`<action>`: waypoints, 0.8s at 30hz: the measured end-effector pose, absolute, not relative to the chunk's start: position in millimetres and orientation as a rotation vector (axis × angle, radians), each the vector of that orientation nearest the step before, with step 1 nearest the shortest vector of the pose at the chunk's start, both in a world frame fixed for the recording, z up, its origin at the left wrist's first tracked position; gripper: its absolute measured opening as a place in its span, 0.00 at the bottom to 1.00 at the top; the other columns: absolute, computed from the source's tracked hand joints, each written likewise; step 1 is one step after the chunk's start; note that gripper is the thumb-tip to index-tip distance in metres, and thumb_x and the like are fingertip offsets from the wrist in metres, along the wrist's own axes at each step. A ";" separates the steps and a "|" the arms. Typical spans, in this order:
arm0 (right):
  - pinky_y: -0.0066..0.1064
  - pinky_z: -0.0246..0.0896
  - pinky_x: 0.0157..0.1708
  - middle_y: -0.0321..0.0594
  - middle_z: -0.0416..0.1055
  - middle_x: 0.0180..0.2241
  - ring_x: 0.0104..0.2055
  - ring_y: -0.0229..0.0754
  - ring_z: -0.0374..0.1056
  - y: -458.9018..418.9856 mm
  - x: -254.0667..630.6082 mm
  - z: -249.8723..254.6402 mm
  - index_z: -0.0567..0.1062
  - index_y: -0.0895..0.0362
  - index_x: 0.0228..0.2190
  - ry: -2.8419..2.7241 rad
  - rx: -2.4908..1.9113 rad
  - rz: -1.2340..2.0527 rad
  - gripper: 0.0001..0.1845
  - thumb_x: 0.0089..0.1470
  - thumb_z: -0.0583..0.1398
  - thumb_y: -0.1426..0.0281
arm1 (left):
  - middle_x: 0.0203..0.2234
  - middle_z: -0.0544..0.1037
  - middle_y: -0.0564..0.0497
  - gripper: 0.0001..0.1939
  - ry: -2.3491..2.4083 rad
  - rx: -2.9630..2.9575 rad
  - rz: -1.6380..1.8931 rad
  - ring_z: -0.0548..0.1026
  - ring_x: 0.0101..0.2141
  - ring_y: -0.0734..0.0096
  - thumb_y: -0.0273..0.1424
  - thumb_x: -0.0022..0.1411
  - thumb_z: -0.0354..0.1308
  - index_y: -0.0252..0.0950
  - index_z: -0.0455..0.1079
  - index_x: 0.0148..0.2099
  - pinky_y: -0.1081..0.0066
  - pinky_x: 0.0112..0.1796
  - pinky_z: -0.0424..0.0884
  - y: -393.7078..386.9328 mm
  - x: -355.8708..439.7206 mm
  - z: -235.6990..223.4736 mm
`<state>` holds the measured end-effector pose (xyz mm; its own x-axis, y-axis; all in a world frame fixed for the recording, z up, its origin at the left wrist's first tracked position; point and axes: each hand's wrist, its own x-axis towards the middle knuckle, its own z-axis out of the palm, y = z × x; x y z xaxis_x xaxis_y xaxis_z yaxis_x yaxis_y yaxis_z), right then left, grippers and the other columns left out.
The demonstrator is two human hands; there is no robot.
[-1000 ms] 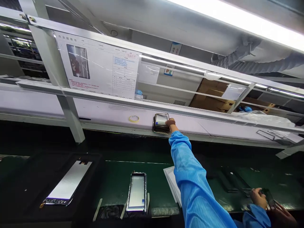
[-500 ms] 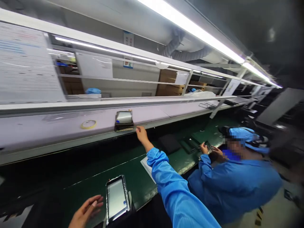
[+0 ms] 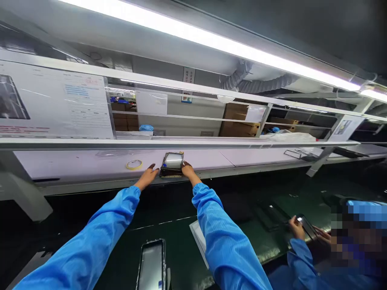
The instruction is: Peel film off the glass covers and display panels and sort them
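A long pale shelf [image 3: 75, 159] runs across the view, with a roll of yellow tape [image 3: 134, 164] lying on it. Above, a printed work instruction sheet [image 3: 57, 102] hangs behind clear plastic, and cardboard boxes [image 3: 238, 123] stand beyond the rail. A fluorescent light [image 3: 208, 38] and grey flexible duct [image 3: 260, 83] run overhead. Below, a framed display panel [image 3: 151, 266] lies on a green workbench [image 3: 181, 225]. At right, a co-worker [image 3: 305, 262] in blue holds a dark panel [image 3: 306, 226].

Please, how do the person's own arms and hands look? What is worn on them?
Both arms are covered by long, bright blue sleeves of smooth, slightly shiny fabric, the left sleeve and the right sleeve, gathered at the cuffs. The left hand and right hand are bare, without gloves.
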<state>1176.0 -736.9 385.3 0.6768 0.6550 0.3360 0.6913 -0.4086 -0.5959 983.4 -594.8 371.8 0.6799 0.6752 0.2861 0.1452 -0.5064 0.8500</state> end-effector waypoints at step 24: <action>0.44 0.61 0.62 0.49 0.71 0.56 0.60 0.45 0.64 -818.9 1068.3 230.2 0.71 0.57 0.57 -1.300 -1.692 -0.396 0.19 0.69 0.49 0.71 | 0.66 0.64 0.40 0.23 0.339 1.941 1.110 0.62 0.65 0.56 0.41 0.70 0.53 0.37 0.67 0.62 0.57 0.62 0.64 -656.9 872.1 302.3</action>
